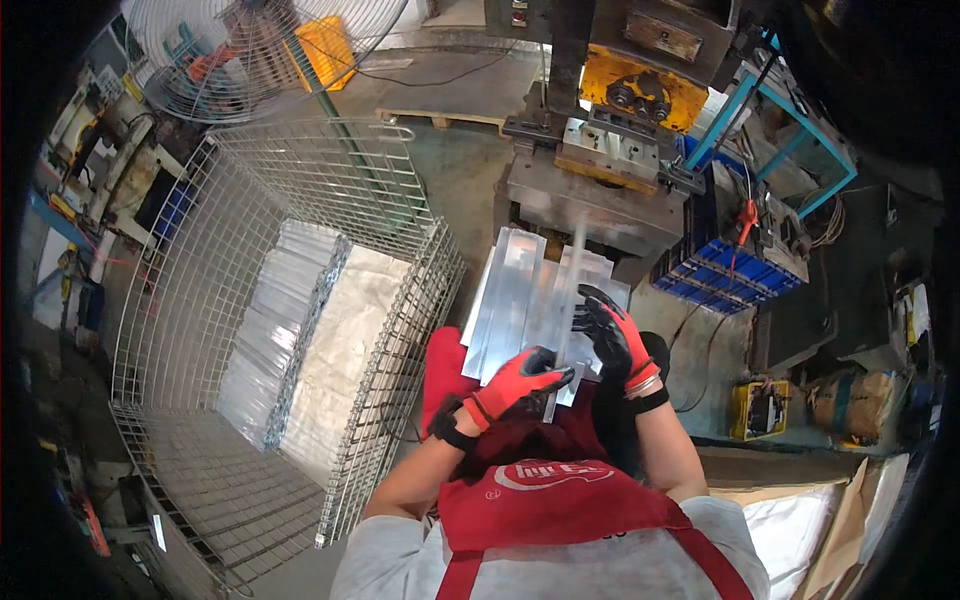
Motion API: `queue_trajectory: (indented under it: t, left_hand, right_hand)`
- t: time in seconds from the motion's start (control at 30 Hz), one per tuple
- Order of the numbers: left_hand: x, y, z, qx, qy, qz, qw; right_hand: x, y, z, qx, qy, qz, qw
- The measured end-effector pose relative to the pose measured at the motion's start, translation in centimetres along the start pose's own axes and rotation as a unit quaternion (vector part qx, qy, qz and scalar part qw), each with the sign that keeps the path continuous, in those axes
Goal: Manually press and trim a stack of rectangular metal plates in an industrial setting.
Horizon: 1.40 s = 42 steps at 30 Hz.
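Note:
A long, narrow metal strip [567, 300] is held on edge above my lap, slanting from near my waist toward the press. My left hand [522, 380], in a red and black glove, is closed on its near end between thumb and fingers. My right hand [617, 338], gloved alike, curls its fingers against the strip's right side farther along; its thumb is hard to make out. Beneath both hands, a pile of flat silvery metal profiles [507, 290] lies across my lap, reaching to the press table's front.
The press [600, 200] stands straight ahead. At left, a wire mesh basket [385, 400] holds stacked metal profiles [275, 330] and a pale sheet [345, 340]. A blue crate [715, 265] with tools stands at right, near a yellow bin [760, 410] and a cardboard box [850, 520].

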<state>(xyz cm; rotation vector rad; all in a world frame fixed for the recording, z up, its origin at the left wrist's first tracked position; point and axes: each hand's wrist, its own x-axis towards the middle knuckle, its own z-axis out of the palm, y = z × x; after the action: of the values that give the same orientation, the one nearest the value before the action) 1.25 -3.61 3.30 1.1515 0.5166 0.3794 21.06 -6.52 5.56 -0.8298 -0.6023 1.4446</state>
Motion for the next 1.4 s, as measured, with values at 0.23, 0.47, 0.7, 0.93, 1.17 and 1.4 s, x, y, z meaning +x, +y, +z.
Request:
queue_trajectory:
  t: [0.23, 0.47, 0.7, 0.93, 1.17, 1.4]
  left_hand:
    - [0.4, 0.0, -3.1, 0.593, 0.219, -0.096, 0.769]
    - [2.8, -2.4, -4.4, 0.674, 0.167, -0.219, 0.685]
    - [4.3, -3.2, -0.5, 0.663, 0.15, -0.038, 0.732]
    - [6.7, -7.2, 2.8, 0.689, 0.065, -0.123, 0.711]
    - [7.2, -8.6, 0.1, 0.607, 0.07, -0.121, 0.782]
    - [6.2, -6.3, 2.6, 0.666, 0.085, -0.145, 0.727]
  right_hand:
    - [-1.9, 1.8, -5.0, -0.064, 0.046, 0.001, 0.997]
    - [-4.0, 1.5, -5.4, -0.088, 0.079, -0.032, 0.992]
    - [-5.0, 0.7, -7.0, -0.093, 0.119, -0.012, 0.989]
    - [-6.1, -1.2, -3.8, -0.256, 0.096, -0.067, 0.96]
    - [-5.4, 0.4, -6.7, -0.027, 0.131, 0.006, 0.991]
    - [-4.6, 1.6, -6.3, -0.085, 0.074, -0.008, 0.994]
